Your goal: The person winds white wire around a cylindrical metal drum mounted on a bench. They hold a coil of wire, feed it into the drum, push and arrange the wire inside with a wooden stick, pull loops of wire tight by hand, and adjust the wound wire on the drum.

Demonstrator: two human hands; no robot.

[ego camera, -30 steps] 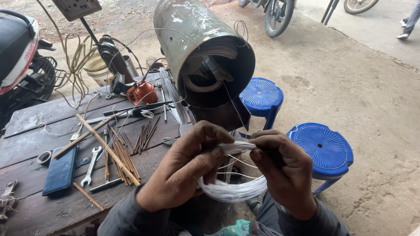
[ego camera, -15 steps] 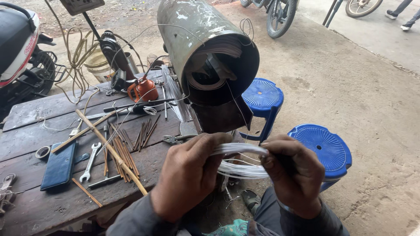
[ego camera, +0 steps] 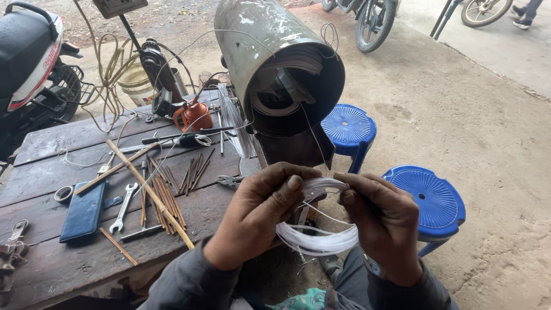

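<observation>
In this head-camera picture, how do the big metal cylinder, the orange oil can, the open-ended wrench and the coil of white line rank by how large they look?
Largest to smallest as they look:
1. Metal cylinder, by far.
2. Coil of white line, held by both hands; it is nearest the camera, which inflates it.
3. Orange oil can and wrench look alike, so I won't rank them.

A single head-worn view looks steeply down and forward from just above the person's chest, close to the left hand (ego camera: 261, 215) and right hand (ego camera: 381, 224) low in the picture. Beyond the hands stands the metal drum (ego camera: 270, 63), the wooden table (ego camera: 51, 270) lies left of them, and open ground stretches away to the right.
</observation>
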